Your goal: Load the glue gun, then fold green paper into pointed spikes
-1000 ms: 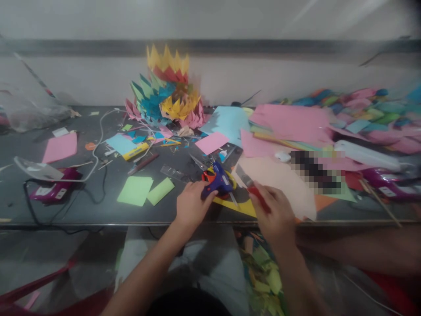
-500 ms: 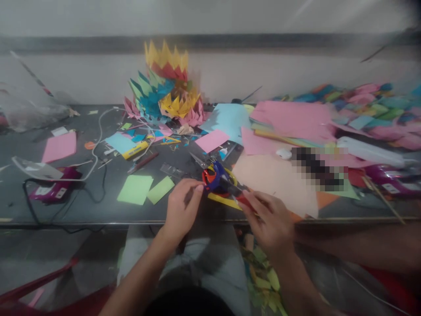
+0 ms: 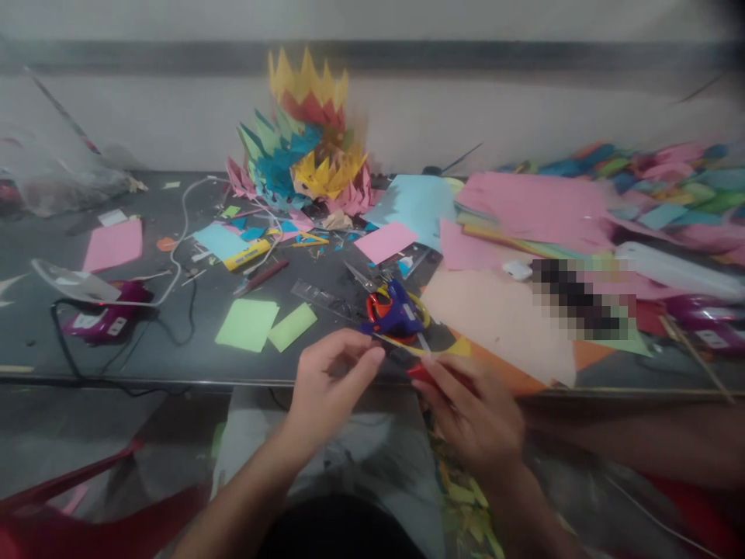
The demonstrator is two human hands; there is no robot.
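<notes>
My right hand (image 3: 474,407) is closed around a red-handled tool (image 3: 423,376) that looks like a cutter knife. Its dark, thin front part points left toward my other hand. The fingers of my left hand (image 3: 334,373) are pinched together near that tip; what lies between them, if anything, is too small and blurred to name. Just beyond both hands lie blue and orange-handled tools (image 3: 399,310), with scissor blades (image 3: 359,276) sticking out to the left. A yellow paper piece (image 3: 459,346) lies beside the right fingers.
Folded paper crowns (image 3: 308,155) stand at the back. Green paper squares (image 3: 247,324) lie left, a peach sheet (image 3: 494,326) and pink sheets (image 3: 535,206) right. Purple devices (image 3: 108,314) with cables sit at both sides. Another person's arm (image 3: 640,427) reaches in from the right.
My view has shifted slightly. The tool in my right hand has come down nearer the table's front edge, away from the scissors, and my left fingers have moved toward its tip.
</notes>
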